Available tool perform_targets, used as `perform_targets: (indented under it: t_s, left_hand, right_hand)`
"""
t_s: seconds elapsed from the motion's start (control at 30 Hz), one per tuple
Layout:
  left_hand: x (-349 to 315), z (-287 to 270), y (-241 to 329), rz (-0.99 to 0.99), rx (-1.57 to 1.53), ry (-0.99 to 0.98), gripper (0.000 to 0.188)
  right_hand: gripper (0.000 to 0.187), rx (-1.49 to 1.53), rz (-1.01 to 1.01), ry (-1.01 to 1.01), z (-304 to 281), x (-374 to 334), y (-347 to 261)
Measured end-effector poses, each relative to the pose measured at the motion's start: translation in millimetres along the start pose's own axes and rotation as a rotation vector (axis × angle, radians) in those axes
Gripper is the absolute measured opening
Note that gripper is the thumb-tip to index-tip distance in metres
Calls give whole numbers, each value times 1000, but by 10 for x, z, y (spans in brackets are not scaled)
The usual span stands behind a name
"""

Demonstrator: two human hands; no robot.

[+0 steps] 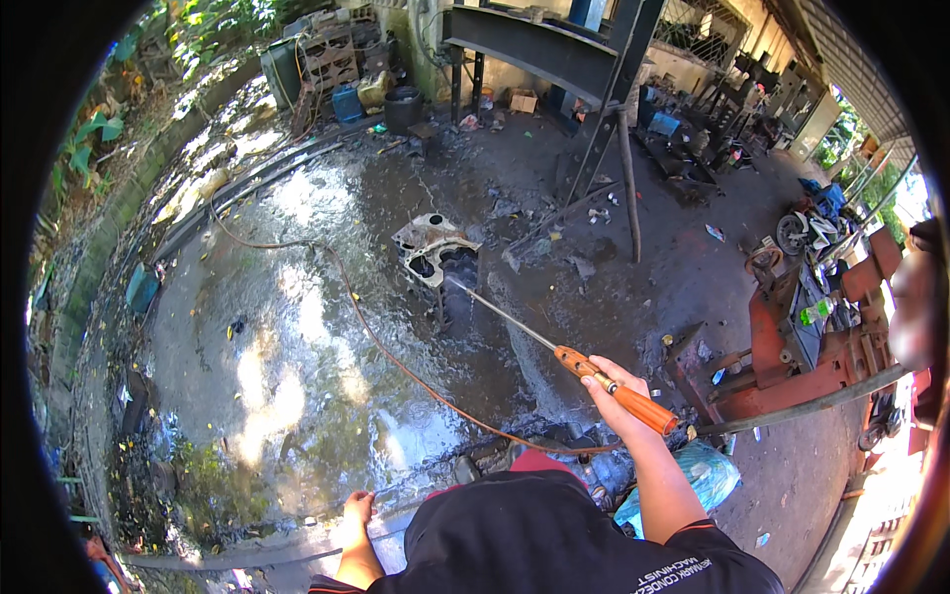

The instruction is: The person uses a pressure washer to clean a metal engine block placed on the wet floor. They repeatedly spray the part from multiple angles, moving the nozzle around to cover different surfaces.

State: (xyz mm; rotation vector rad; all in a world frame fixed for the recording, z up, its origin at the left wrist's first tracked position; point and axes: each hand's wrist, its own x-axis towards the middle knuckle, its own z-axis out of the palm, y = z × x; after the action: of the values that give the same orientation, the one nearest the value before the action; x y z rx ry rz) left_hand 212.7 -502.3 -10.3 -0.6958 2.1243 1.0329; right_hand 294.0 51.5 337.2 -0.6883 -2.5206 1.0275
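My right hand [618, 391] is wrapped round the orange handle of a spray wand [648, 410]. Its thin metal tube points ahead and to the left. From the tip, a pale spray reaches a cast metal housing [435, 236] lying on the wet ground. This housing looks like an engine or gearbox part, with several openings and a dark, grimy near side. Low at my left side is my left hand [358, 507], its fingers curled in, with nothing visible in them.
A brown hose [366, 322] curves across the wet concrete [228, 327]. Ahead stands a dark steel frame [534, 49] with a leaning pole [629, 188]. Red machinery [811, 366] is on the right, near a motorcycle [807, 228]. Buckets [403, 109] stand at the back. A plastic bag [703, 480] lies beside me.
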Motion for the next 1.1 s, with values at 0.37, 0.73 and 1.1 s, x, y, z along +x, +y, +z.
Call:
perform_targets:
  t_s: [0.37,0.73,1.1]
  left_hand:
    - [-94,61,0,21,-82,7,31]
    - [-57,180,-85,29,-95,21,32]
    - [-349,45,-232,-1,-151,52,34]
  right_hand:
    - [39,52,-66,15,-92,7,-117]
    - [40,24,-148,-23,-81,174,-411]
    - [40,12,-139,-74,323,416,-516]
